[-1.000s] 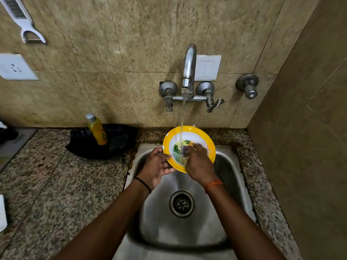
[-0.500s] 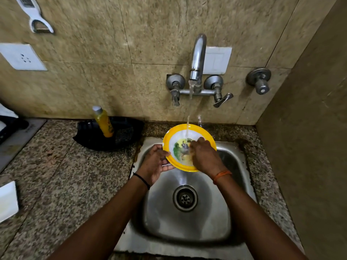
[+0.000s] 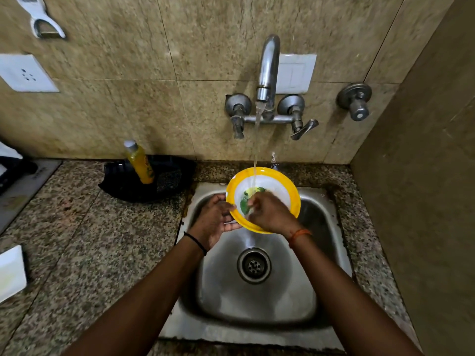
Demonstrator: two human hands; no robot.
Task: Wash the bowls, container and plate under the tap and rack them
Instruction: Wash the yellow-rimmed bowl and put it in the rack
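Your left hand [image 3: 214, 219] grips the left rim of the bowl [image 3: 280, 185], its fingers curled round the edge from behind and below. The bowl has a yellow rim, a white wall and a green-and-yellow print at its centre; you hold it tilted toward you over the back part of the steel sink [image 3: 259, 301], clear of the basin floor. Your right hand [image 3: 272, 214] lies inside the bowl with its fingers bent against the inner surface; the hand is blurred, so you cannot tell whether it holds anything. Water runs from the tap [image 3: 268, 70] in a thin stream and lands in the bowl just beside your right hand. The drain [image 3: 254, 265] sits in the basin below the bowl. On the granite tabletop [image 3: 84, 253] to the left of the sink, a yellow bottle [image 3: 140, 163] with a white cap stands in a black tray [image 3: 169, 181] against the wall. A white object [image 3: 11, 273] lies at the left edge of the tabletop.
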